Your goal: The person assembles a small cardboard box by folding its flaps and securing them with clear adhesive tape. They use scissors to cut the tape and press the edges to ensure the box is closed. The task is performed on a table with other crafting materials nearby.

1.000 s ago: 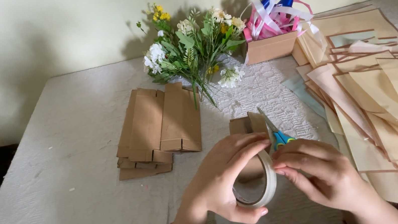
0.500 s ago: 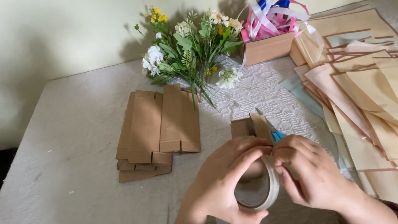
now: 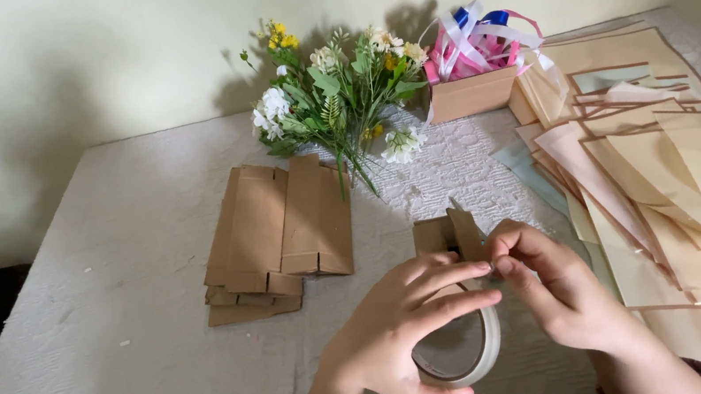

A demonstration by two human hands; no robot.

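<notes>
At 6 o'clock on the worktop (image 3: 119, 341), I am clamping my left hand (image 3: 403, 333) around a tape roll (image 3: 468, 354) while my right hand (image 3: 558, 292) is pinching its end beside folded cardboard (image 3: 449, 234); picking slowly should free the tape. At 1 o'clock, a cardboard box (image 3: 470, 95) is holding ribbons (image 3: 478, 39).

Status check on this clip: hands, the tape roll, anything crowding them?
Left hand grips tape roll. Right hand pinches at the roll's top edge. Brown card piece just behind fingertips; paper sheets close on the right.
</notes>
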